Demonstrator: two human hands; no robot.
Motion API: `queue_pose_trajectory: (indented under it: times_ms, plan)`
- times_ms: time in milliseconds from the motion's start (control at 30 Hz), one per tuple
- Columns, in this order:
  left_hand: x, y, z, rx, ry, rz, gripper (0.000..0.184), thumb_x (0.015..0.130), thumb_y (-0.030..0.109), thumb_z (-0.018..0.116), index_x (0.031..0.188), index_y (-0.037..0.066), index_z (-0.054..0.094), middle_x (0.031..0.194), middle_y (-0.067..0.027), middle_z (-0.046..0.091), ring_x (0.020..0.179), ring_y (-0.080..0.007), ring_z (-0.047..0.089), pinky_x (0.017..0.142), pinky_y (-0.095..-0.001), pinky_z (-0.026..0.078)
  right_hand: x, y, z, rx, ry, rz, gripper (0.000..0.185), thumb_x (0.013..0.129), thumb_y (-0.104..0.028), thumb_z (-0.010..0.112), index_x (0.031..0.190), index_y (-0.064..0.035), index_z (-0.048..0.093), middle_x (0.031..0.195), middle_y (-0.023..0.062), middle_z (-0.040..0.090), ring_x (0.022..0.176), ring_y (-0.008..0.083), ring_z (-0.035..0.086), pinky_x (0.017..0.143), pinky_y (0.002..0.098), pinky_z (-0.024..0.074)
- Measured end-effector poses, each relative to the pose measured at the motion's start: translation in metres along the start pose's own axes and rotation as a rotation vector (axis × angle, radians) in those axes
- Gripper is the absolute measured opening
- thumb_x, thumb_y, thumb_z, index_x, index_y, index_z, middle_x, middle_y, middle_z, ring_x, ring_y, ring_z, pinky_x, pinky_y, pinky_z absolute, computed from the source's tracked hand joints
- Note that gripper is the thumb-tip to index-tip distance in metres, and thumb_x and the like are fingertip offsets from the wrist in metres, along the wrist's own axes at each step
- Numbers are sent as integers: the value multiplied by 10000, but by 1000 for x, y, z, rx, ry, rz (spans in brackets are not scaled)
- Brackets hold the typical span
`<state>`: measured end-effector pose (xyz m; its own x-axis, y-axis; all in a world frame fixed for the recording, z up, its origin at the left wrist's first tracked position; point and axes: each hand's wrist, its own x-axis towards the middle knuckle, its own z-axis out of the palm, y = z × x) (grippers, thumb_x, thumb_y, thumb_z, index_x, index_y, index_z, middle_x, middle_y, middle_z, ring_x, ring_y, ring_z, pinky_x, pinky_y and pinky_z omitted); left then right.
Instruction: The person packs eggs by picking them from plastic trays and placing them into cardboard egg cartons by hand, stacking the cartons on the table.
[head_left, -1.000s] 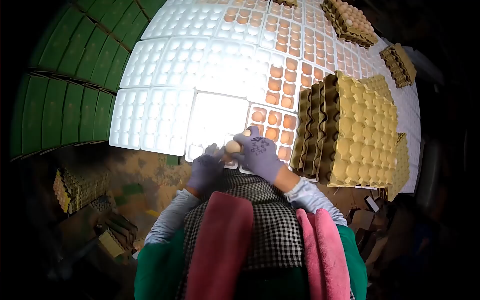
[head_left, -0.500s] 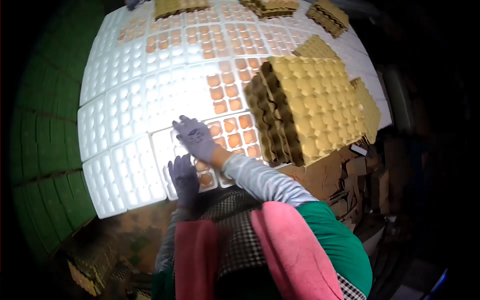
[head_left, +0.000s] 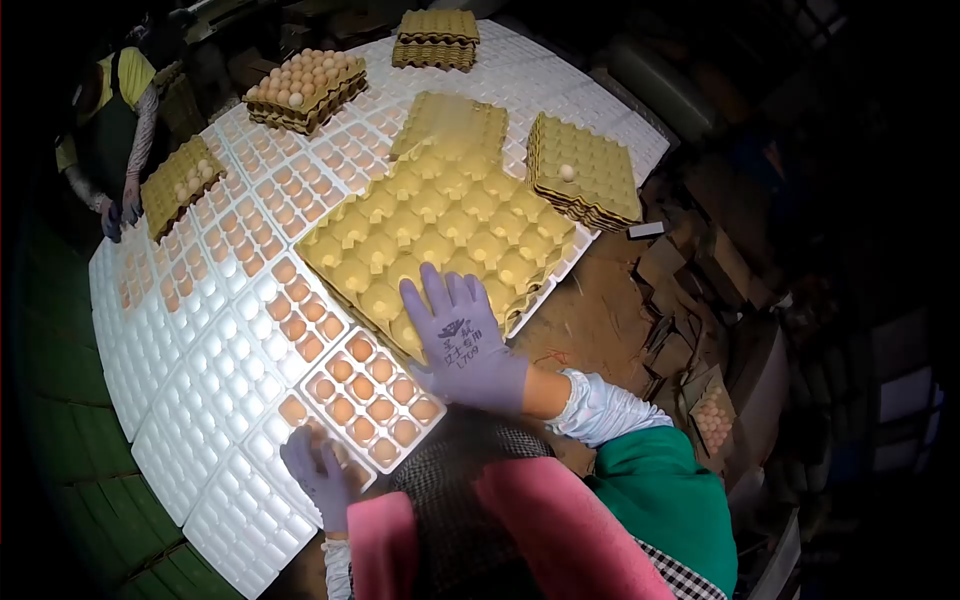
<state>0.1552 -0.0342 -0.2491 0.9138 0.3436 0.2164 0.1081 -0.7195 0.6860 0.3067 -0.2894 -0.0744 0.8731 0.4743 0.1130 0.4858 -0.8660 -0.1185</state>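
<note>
Egg tray [head_left: 455, 215], right hand [head_left: 460, 340] at its edge

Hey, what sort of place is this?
Probably an egg-packing workspace, judging by the white egg trays, the brown eggs filling some of them, and yellow pulp egg flats.

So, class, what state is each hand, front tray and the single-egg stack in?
Large yellow tray, visible cups empty
Right hand, open, over that tray
White tray between the hands, full of eggs
White tray by the left hand, partly filled
Left hand, grip unclear
Yellow stack, one egg on top
</note>
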Motion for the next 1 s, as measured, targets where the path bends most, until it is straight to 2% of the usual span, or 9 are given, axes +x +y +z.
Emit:
queue_pose_trajectory:
  times_ms: [100, 200, 300, 400, 633, 700, 833, 900, 1000]
  plan:
    - [33, 75, -7, -166, 20, 52, 329, 915, 104, 570, 1222, -14, 584, 1246, -174, 590, 1245, -374, 488, 1107, -475, 342, -7, 32, -41, 74, -7, -77, 865, 710, -285, 768, 1433, 23, 406, 1380, 287, 432, 1241, 443, 448, 1076, 557, 321]
    - [52, 144, -12, -272, -17, 160, 342, 847, 5, 646, 1187, -10, 625, 1200, -167, 631, 1186, -365, 552, 1058, -458, 405, -4, 96, -100, 262, 254, -70, 732, 745, -186, 720, 1421, -58, 469, 1319, 219, 489, 1171, 371, 525, 1026, 462, 421]
    - [64, 193, 2, -157, -181, 427, 465, 757, 74, 757, 1203, 33, 631, 1219, -151, 623, 1113, -367, 573, 981, -472, 444, 32, 180, -105, 497, 420, 25, 637, 769, -117, 694, 1379, -76, 517, 1228, 190, 520, 1089, 362, 557, 935, 418, 490]
    - [64, 207, 35, -12, -175, 509, 543, 732, 233, 808, 1216, 69, 623, 1212, -125, 607, 1058, -347, 584, 919, -469, 461, 83, 257, -75, 221, 481, -124, 600, 766, -128, 700, 1350, -143, 563, 1243, 173, 527, 1127, 358, 538, 962, 438, 475]
    - [46, 226, 52, 223, -195, 348, 554, 702, 323, 825, 1167, 94, 630, 1148, -100, 629, 1028, -332, 591, 922, -485, 441, 243, 382, 43, -60, 294, -255, 651, 768, -216, 751, 1382, -280, 543, 1348, 139, 515, 1202, 336, 523, 996, 445, 461]
    - [47, 243, 52, 227, -184, 305, 524, 708, 317, 819, 1145, 94, 633, 1158, -91, 633, 1030, -332, 590, 942, -488, 427, 263, 409, 86, -147, 24, -141, 656, 834, -304, 743, 1440, -242, 498, 1462, 151, 476, 1329, 342, 459, 1075, 415, 413]
    - [45, 244, 61, 170, -117, 264, 443, 697, 225, 820, 1076, 92, 632, 1088, -76, 651, 1018, -298, 581, 949, -462, 419, 219, 342, 80, 689, 215, -224, 475, 891, -309, 709, 1310, -109, 608, 1266, 164, 618, 1181, 279, 588, 974, 336, 475]
    - [42, 241, 56, -90, -38, 103, 410, 764, 165, 795, 1113, 58, 609, 1134, -94, 646, 1083, -295, 585, 977, -435, 457, 145, 296, 9, 817, -10, -138, 380, 860, -259, 738, 1198, -98, 672, 1146, 127, 653, 1047, 233, 642, 854, 332, 513]
    - [35, 232, 53, -1046, 268, -324, 373, 918, 204, 662, 1211, 16, 528, 1256, -120, 572, 1153, -250, 569, 981, -410, 485, 57, 280, -35, 566, -215, -442, 347, 818, -175, 802, 1132, -76, 691, 1059, 43, 665, 897, 150, 647, 738, 302, 526]
